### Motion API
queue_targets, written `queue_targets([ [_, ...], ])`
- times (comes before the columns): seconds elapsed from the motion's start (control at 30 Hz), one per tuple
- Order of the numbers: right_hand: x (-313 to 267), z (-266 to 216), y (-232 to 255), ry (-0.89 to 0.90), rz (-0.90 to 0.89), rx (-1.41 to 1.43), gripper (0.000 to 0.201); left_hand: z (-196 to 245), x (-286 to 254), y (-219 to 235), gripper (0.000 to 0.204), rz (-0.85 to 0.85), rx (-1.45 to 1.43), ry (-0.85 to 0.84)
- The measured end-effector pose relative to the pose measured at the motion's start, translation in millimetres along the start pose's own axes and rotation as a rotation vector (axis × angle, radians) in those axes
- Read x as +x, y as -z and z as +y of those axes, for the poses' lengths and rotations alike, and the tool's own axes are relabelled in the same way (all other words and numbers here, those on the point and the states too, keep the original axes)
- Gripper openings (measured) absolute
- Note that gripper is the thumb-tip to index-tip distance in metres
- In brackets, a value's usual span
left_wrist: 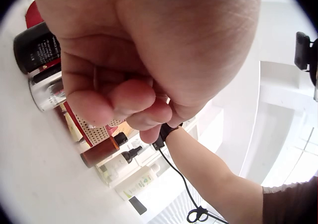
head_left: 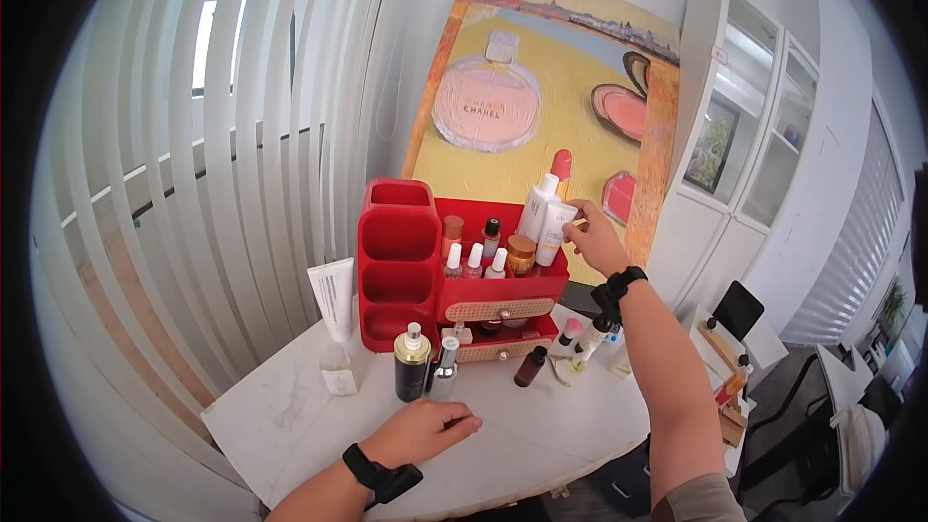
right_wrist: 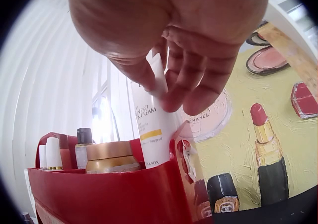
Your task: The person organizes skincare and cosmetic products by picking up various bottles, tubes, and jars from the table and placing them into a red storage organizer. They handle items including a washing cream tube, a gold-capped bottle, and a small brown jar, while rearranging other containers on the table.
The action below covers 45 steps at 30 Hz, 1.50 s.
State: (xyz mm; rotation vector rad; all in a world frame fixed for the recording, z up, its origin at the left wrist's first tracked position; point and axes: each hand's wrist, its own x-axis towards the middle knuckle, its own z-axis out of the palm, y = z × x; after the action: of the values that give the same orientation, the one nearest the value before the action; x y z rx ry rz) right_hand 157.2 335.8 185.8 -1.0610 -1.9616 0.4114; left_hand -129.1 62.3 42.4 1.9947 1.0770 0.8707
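Observation:
My right hand point(head_left: 599, 242) pinches the top of a white sun cream tube point(head_left: 554, 235) between thumb and fingers. In the right wrist view the tube point(right_wrist: 153, 122) stands upright in the corner of the red organizer point(right_wrist: 109, 194), its lower end behind the rim, beside a gold-lidded jar point(right_wrist: 113, 154) and under the hand point(right_wrist: 169, 40). A white bottle point(head_left: 534, 208) is just left of it in the head view. My left hand point(head_left: 416, 430) is low over the table front, fingers loosely curled and holding nothing, near a black bottle point(head_left: 411, 372) and a silver bottle point(head_left: 445, 367).
The red organizer point(head_left: 396, 195) has several small bottles in its top tray and two woven-front drawers partly out. On the white table point(head_left: 541, 425) stand a white tube point(head_left: 333, 298), a clear bottle point(head_left: 338, 374), a brown bottle point(head_left: 530, 367) and other cosmetics at right. A painting point(head_left: 483, 174) leans behind.

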Motion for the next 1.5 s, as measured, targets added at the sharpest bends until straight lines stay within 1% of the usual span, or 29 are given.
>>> queue_targets([
  [0.07,-0.2,2.0,1.0,0.011,0.002,0.007,0.042,-1.6,0.2,-0.3,0.024,-0.008,-0.002,0.017],
  [0.17,-3.7,2.1,0.9,0.006,-0.010,0.016,0.045,-4.6,-0.1,-1.9,0.024,-0.007,0.009,-0.010],
  [0.27,-6.8,0.7,1.1,-0.013,0.008,0.007,0.047,2.2,-0.5,-0.1,0.024,-0.023,0.005,0.033],
  [0.33,-5.0,5.6,0.2,0.100,0.178,-0.094,0.043,-1.8,0.5,-0.8,0.025,-0.024,-0.009,0.021],
  [0.37,-2.5,3.6,3.8,0.102,0.178,-0.094,0.043,-2.9,1.5,-0.3,0.025,-0.022,-0.009,0.021],
  [0.43,4.3,-4.3,16.5,0.268,0.457,-0.132,0.030,-6.6,0.4,-2.2,0.026,0.012,0.017,-0.052],
  [0.47,-0.4,-20.7,27.2,0.270,0.454,-0.034,0.024,-8.2,0.0,-3.5,0.026,0.018,0.005,-0.031],
  [0.5,-13.6,-48.2,37.8,0.262,0.444,0.070,0.021,-8.0,0.6,-3.2,0.027,0.017,0.028,-0.054],
  [0.53,-29.1,-78.4,43.8,0.315,0.423,0.284,0.019,-7.9,1.1,-2.3,0.028,0.015,0.054,-0.074],
  [0.57,-37.6,-86.2,55.1,0.563,0.375,0.376,0.022,-7.5,2.7,-1.6,0.028,0.019,0.047,-0.039],
  [0.6,-61.6,-120.1,66.7,0.783,0.342,0.339,0.029,-6.6,2.2,-2.9,0.029,0.010,0.036,-0.046],
  [0.63,-82.9,-138.7,87.2,0.952,0.176,0.308,0.036,-5.7,2.2,-1.9,0.029,0.004,0.032,-0.061],
  [0.67,-110.8,-164.0,86.0,1.070,0.188,0.471,0.042,-3.8,3.1,0.9,0.029,0.010,0.034,-0.040],
  [0.7,-146.2,-176.4,88.5,1.019,0.686,0.401,0.031,-0.1,2.3,1.2,0.030,-0.001,0.021,-0.028],
  [0.73,-170.8,-229.0,115.8,1.182,-0.173,0.344,0.031,1.8,1.7,1.3,0.031,-0.012,0.011,-0.018],
  [0.77,-193.8,-243.1,118.9,1.250,-0.122,0.388,0.021,2.4,1.9,0.8,0.031,-0.018,0.013,-0.002],
  [0.8,-207.7,-254.7,109.2,1.344,-0.057,0.427,0.021,2.7,2.9,1.0,0.031,-0.010,0.008,-0.010],
  [0.83,-266.8,-274.9,134.4,1.094,0.103,0.099,0.019,2.3,2.2,0.6,0.030,-0.003,0.001,-0.019],
  [0.9,-280.8,-264.7,139.8,1.100,0.114,0.129,0.018,0.9,2.1,-0.7,0.030,-0.015,0.003,-0.016],
  [0.93,-241.3,-306.6,93.9,1.118,0.115,0.155,0.018,0.8,2.8,-1.1,0.029,-0.013,0.000,-0.021],
  [1.0,-269.1,-276.1,120.7,1.163,0.110,0.203,0.017,-0.4,2.4,-1.8,0.029,-0.008,0.006,-0.025],
  [1.1,-195.1,-348.7,36.3,1.233,0.095,0.250,0.016,-1.4,3.2,-2.5,0.028,-0.016,0.001,-0.025],
  [1.13,-183.4,-358.0,23.1,1.253,0.091,0.267,0.015,-2.4,2.6,-2.3,0.027,-0.031,-0.002,-0.005],
  [1.17,-141.9,-397.2,-21.5,1.274,0.087,0.285,0.015,-3.4,2.3,-2.0,0.027,-0.030,-0.002,-0.013],
  [1.2,-159.1,-375.9,-2.2,1.292,0.083,0.304,0.015,-3.8,1.0,-2.1,0.027,-0.037,-0.005,-0.002],
  [1.23,-190.4,-340.8,33.6,1.314,0.079,0.317,0.014,-2.9,2.8,-2.6,0.027,-0.044,-0.006,0.002],
  [1.27,-208.2,-320.1,55.2,1.341,0.075,0.331,0.014,0.2,5.1,-2.1,0.027,-0.041,-0.005,-0.011],
  [1.33,-176.0,-349.6,21.1,1.382,0.071,0.384,0.014,5.1,1.6,-0.5,0.029,-0.025,-0.029,-0.017],
  [1.5,-181.5,-338.4,25.5,1.464,0.063,0.519,0.014,4.3,2.1,-1.8,0.028,-0.031,-0.008,-0.017],
])
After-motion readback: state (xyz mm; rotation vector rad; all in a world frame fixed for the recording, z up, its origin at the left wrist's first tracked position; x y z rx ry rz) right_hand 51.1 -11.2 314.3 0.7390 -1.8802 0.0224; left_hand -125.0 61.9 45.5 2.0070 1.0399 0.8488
